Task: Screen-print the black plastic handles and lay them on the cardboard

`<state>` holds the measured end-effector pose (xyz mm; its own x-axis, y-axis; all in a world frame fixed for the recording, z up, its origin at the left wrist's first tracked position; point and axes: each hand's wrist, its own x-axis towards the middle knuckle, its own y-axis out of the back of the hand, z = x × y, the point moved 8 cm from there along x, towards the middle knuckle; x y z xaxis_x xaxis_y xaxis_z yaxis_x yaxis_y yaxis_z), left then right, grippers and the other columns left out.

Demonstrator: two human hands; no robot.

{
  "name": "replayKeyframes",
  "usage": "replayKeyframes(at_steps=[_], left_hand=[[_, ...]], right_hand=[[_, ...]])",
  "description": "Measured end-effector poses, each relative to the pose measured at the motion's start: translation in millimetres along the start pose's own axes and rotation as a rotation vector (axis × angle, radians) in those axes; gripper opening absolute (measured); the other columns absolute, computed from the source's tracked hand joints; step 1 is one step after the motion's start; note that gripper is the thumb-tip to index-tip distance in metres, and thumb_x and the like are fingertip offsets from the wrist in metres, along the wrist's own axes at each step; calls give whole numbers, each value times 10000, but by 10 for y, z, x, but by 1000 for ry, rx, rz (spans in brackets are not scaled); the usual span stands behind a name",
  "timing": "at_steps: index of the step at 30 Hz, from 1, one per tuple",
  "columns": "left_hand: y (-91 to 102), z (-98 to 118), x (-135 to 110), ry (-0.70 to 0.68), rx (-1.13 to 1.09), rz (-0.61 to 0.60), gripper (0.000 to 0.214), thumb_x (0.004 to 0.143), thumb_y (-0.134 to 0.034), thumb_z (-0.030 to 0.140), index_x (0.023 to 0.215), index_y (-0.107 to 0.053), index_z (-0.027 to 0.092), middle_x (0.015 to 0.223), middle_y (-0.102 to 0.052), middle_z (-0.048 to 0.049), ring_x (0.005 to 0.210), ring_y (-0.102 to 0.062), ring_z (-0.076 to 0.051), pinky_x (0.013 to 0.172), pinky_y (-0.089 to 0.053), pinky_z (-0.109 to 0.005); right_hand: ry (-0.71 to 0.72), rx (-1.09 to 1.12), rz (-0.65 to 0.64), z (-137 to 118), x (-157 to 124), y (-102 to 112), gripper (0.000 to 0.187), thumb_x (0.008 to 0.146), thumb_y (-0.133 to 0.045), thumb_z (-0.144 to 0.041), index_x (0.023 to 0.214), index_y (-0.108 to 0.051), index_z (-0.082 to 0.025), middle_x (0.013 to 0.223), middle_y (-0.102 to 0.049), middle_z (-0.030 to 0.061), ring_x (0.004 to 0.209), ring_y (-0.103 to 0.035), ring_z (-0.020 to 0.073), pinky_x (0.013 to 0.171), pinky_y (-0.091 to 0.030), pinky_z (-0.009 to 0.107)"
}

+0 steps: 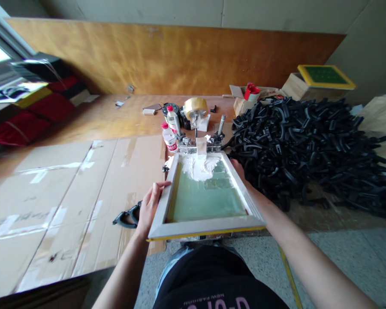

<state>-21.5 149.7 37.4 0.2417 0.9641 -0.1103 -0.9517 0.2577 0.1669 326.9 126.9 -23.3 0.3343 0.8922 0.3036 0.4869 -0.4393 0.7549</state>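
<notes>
A wooden-framed printing screen (206,225) with a green mesh sits in front of me, hinged in a metal clamp (197,143) at its far end. White ink (199,166) is smeared over the far part of the mesh. My left hand (149,206) grips the frame's left rail, thumb over the top. My right hand (239,169) holds the right rail, mostly hidden behind the frame. A black plastic part (127,216) lies on the table just left of my left hand.
A big heap of black plastic parts (309,141) fills the table to the right. Two red-capped bottles (170,128), a tape roll (195,107) and small boxes stand behind the clamp. Flattened cardboard (67,201) covers the left of the table. Another yellow-framed screen (324,76) rests at back right.
</notes>
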Motion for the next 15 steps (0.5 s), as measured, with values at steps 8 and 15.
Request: replayKeyframes(at_steps=[8,15], left_hand=[[-112,-1071,7,170,123,-60,741,790,-599,604,1419,-457,239,764,-641,11,635,-573,-147,577,-431,-240],[-109,-1250,49,182,99,-77,686,807,-591,576,1388,-504,221,911,-707,-49,775,-642,-189,676,-482,-268]], right_hand=[[279,-126,68,-797,582,105,549,806,-711,-233,1322,-531,-171,1358,-528,132,1256,-471,259,1059,-394,398],[422,-323,-352,-1167,352,-496,74,861,-597,-159,909,-649,-135,922,-674,108,913,-591,239,815,-446,326]])
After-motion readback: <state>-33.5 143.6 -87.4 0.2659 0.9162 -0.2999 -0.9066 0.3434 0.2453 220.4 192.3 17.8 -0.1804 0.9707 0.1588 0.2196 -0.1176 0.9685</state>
